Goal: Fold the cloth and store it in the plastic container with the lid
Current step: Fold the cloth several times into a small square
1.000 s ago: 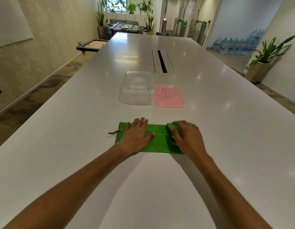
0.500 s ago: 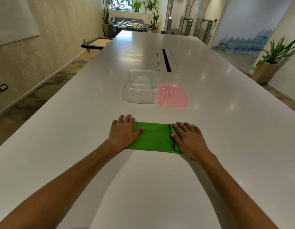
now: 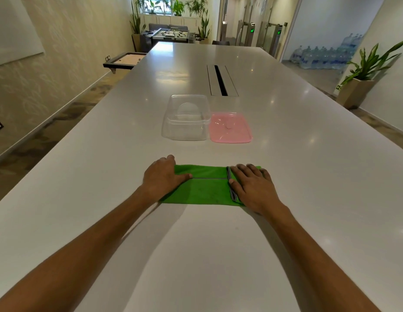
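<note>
1. Hidden: left hand covers the left end of the green cloth; right hand covers the right end, so both cloth ends can't be seen. Upper arms cut off by the bottom of the frame.
2. Clear box is see-through, so its walls are hard to trace; nothing plainly visible inside.
3. Grip, left: hand flat, palm down on the cloth, fingers spread, thumb along the grey seam in the middle. Not clamped on anything.
4. Grip, right: also flat and spread, pressing the cloth next to a grey-edged fold line. Not pinching.
5. Cloth lies folded into a long strip on the desk, between and under both hands, near the viewer.
6. Box sits beyond the cloth, apart from it, lid off; pink lid lies just beside it on the right, touching or nearly so.
7. Room: bare desk all around, w/ a cable slot further back; desk edges well apart from the cloth.
</note>
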